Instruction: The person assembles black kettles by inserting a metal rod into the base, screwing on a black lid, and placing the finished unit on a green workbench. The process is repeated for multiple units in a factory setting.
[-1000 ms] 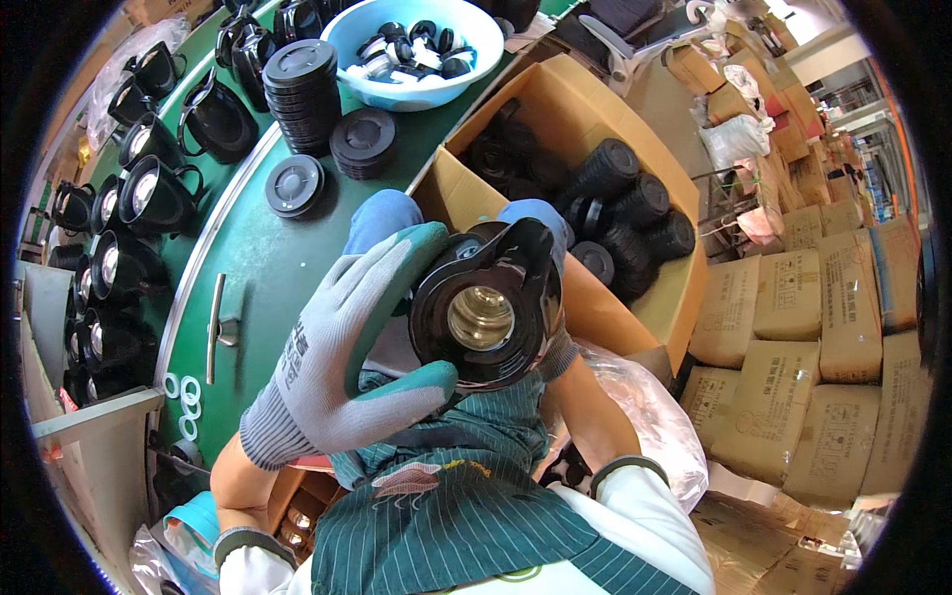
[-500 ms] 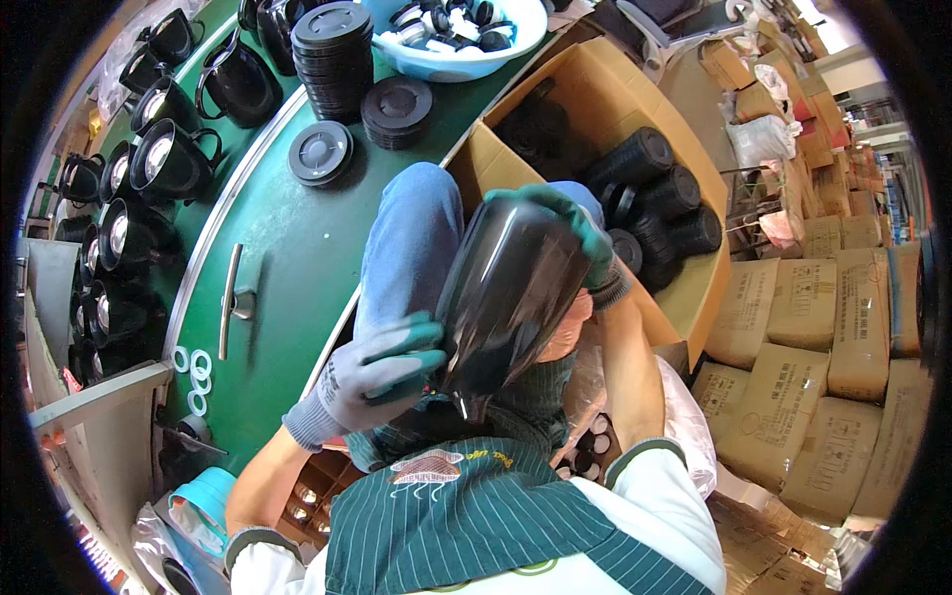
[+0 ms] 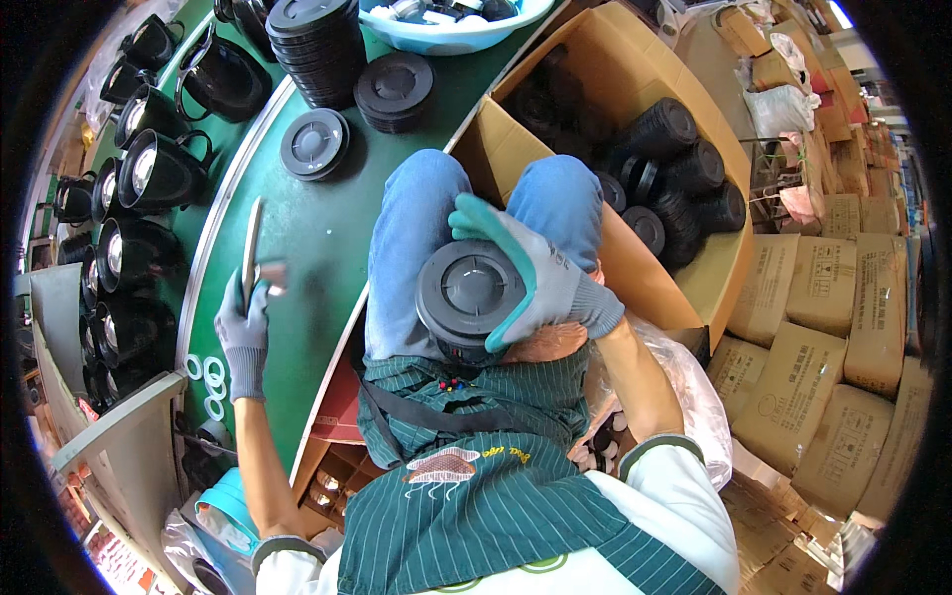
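My right hand (image 3: 555, 288), in a grey and green glove, curves around the side of a black jug (image 3: 461, 349) between my knees. The jug's flat round end faces up, covered by a ridged black disc (image 3: 470, 288). Over the green table, my left hand (image 3: 243, 337), gloved too, is closed on a T-shaped tool (image 3: 253, 238) with a long pale bar and a short crosspiece blurred by motion. Further along the table lie similar black discs, a loose pair (image 3: 314, 145) and a low stack (image 3: 395, 91).
A tall stack of black discs (image 3: 315, 55) and a blue basin (image 3: 446, 38) stand at the far edge. Black jugs (image 3: 164, 171) line the left. An open cardboard box (image 3: 694, 84) at right holds stacked discs. White rings (image 3: 213, 372) lie near my left wrist; sealed cartons (image 3: 793, 402) are piled right.
The jug has turned from lying tilted to flat end up. My left hand has left it, moved left and taken hold of the tool on the table. My right hand has shifted along its side.
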The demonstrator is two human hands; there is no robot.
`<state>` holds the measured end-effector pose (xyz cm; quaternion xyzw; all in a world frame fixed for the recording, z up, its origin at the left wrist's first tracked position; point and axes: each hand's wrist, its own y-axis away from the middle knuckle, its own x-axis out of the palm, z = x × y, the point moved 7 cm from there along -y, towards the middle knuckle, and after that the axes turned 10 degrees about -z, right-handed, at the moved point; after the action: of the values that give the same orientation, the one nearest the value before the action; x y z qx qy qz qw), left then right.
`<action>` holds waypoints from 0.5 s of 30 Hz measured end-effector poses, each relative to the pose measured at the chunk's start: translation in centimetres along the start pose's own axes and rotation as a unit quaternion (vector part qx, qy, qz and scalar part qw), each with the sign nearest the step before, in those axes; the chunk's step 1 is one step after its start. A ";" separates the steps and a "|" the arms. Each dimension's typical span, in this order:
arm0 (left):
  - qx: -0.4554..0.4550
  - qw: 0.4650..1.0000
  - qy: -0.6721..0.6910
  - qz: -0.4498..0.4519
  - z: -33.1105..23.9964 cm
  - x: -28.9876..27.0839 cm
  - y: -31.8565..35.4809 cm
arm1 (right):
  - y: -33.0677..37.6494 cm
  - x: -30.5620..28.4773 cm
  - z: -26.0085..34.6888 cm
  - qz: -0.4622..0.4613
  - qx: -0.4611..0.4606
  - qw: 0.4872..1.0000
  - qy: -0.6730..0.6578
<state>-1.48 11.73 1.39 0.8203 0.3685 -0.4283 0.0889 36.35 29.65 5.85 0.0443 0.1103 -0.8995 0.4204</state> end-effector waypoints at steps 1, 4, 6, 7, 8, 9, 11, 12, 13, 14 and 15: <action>0.002 0.994 0.085 0.064 -4.3 0.9 -0.5 | -0.1 -0.1 -0.6 -0.006 0.037 0.998 -0.053; 0.110 0.937 0.200 0.265 -18.5 2.4 -0.3 | -1.9 -0.5 -2.7 -0.022 0.091 0.978 -0.188; 0.121 0.905 0.173 0.369 -24.3 3.2 0.1 | -2.6 0.4 -2.7 0.041 0.057 0.995 -0.071; 0.199 0.897 0.142 0.367 -25.3 3.5 0.4 | -2.1 0.5 -2.8 0.017 0.075 0.991 -0.110; 0.277 0.881 0.112 0.368 -26.1 4.0 0.8 | -1.4 0.8 -2.5 -0.013 0.083 0.981 -0.173; 0.263 0.874 0.079 0.400 -26.3 4.3 1.0 | -0.6 0.9 -2.2 -0.045 0.089 0.967 -0.233; 0.250 0.866 0.032 0.432 -26.6 3.8 1.7 | 0.5 2.1 -3.3 -0.114 0.112 0.904 -0.396; 0.246 0.868 0.032 0.429 -26.9 3.4 2.0 | 0.6 2.2 -3.5 -0.140 0.108 0.885 -0.430; 0.242 0.871 0.031 0.426 -27.1 3.2 2.3 | 0.6 2.0 -3.5 -0.166 0.101 0.866 -0.461; 0.235 0.875 0.028 0.423 -27.0 2.9 2.7 | 0.1 1.5 -2.6 -0.189 0.068 0.859 -0.471; 0.263 0.880 0.037 0.393 -27.2 2.7 3.1 | -0.5 0.5 -1.9 -0.212 0.033 0.852 -0.478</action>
<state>18.95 23.48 15.55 0.9064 -0.1072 -0.4081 0.0174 35.56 30.03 3.96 -0.4016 -0.1269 -0.8802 0.2186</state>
